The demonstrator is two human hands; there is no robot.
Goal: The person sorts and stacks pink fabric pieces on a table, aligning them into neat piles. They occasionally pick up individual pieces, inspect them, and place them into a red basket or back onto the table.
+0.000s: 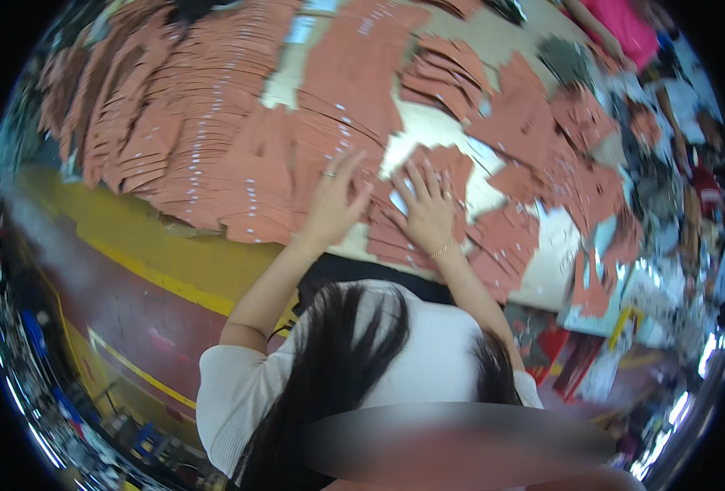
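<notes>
Overlapping stacks of salmon-coloured cut fabric pieces [268,155] cover the table, many with small white stickers in rows. My left hand [335,200] is open at the near edge of one stack, its fingers stretched forward and slightly blurred. To its right, my right hand [429,211] rests open on a smaller stack of fabric pieces [456,168], fingers spread. A small white paper [401,199] shows by the right hand's thumb and forefinger. Neither hand appears to grip anything; whether the left fingertips press on the cloth is hard to tell.
More salmon fabric stacks [190,123] fan out on the left, and loose bundles [526,123] lie on the right. A dark grey-green bundle [565,59] sits at the far right, near a person in a pink top [624,29]. A red and yellow floor [133,303] borders the table.
</notes>
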